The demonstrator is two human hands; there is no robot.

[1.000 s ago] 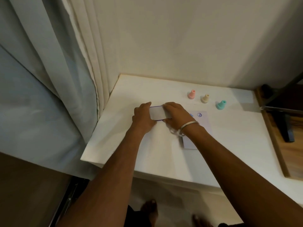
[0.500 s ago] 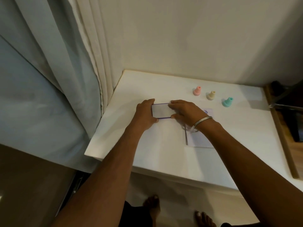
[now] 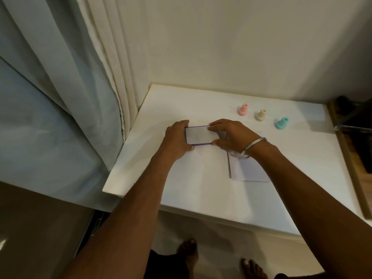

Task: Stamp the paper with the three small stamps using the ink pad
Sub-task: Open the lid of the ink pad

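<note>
The ink pad [image 3: 198,135], a flat rectangular case with a pale lid and a purple edge, lay on the white table [image 3: 201,190] between the person's two hands. The left hand [image 3: 177,138] gripped its left end, fingers curled over the far edge and the thumb pressed against the near corner. The right hand [image 3: 229,135] gripped its right end in the same way, fingertips on the far edge and the thumb on the near edge, so the case was pinched from both sides. Whether the lid was shut or slightly lifted could not be told from this view.

A metal bangle [image 3: 254,147] sat on the right wrist. Under that wrist and forearm lay the paper [image 3: 247,171], a pale sheet flat on the table just right of the ink pad; much of it was covered by the arm, and no marks could be made out on the visible part.

Beyond the right hand, near the wall, three small stamps stood upright in a loose row, well apart from both hands: the pink stamp [image 3: 242,110] on the left, the cream stamp [image 3: 261,114] in the middle, and the teal stamp [image 3: 281,123] on the right. A curtain [image 3: 80,77] hung beside the table's left edge.
</note>
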